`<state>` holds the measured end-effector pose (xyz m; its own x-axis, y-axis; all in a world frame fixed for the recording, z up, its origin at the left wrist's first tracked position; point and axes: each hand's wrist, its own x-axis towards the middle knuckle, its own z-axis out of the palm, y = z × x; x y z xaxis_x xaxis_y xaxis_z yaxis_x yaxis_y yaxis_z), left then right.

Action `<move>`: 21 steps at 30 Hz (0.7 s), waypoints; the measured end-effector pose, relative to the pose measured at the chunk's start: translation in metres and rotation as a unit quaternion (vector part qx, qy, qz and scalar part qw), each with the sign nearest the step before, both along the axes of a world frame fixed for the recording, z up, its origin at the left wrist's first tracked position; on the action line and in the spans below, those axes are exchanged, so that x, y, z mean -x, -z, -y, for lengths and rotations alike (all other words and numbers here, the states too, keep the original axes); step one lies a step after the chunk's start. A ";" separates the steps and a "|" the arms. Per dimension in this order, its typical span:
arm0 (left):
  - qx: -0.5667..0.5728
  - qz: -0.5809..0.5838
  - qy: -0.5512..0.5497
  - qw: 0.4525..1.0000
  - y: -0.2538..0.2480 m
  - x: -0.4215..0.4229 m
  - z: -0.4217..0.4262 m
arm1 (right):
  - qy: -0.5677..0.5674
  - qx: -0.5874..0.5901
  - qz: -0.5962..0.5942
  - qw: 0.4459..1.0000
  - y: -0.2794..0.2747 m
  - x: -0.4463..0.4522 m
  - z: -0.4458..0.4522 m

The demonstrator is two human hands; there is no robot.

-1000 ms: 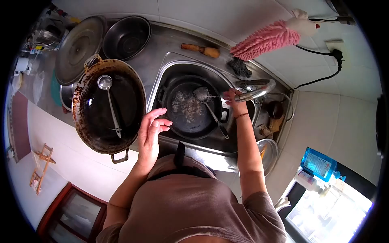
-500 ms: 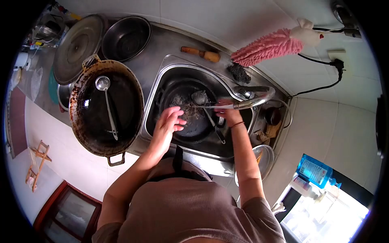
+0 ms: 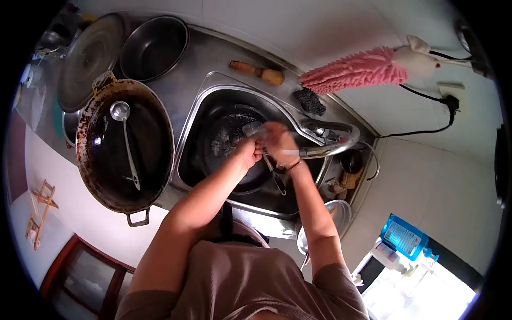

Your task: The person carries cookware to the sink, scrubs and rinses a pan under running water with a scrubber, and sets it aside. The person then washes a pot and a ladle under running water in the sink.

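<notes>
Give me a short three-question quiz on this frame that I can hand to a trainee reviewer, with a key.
1. True or false: the person's left hand and right hand are both over the silver steel sink, which holds a round black metal pan.

2. Where does the long silver metal ladle lie?
A) on the round grey lid
B) inside the large brown-stained black pot
C) beside the wooden-handled brush

3. Fill in: in the picture, the dark mesh scourer lies between the shaggy pink duster and the curved silver ____.

Key: 1. True. 2. B. 3. Faucet.
</notes>
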<state>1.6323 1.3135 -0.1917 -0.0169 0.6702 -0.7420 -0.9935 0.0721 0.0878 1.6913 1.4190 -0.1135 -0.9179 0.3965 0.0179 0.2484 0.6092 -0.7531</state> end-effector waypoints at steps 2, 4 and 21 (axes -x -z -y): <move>0.041 0.010 -0.008 0.999 -0.007 0.000 -0.003 | 0.090 -0.088 0.043 0.991 -0.003 0.002 -0.032; -0.041 -0.025 -0.014 0.999 0.011 -0.003 0.000 | 0.126 -0.197 0.084 0.969 0.013 0.005 -0.066; 0.100 -0.020 0.040 0.994 0.156 -0.149 -0.013 | 0.115 -0.307 0.089 0.940 0.015 0.030 -0.095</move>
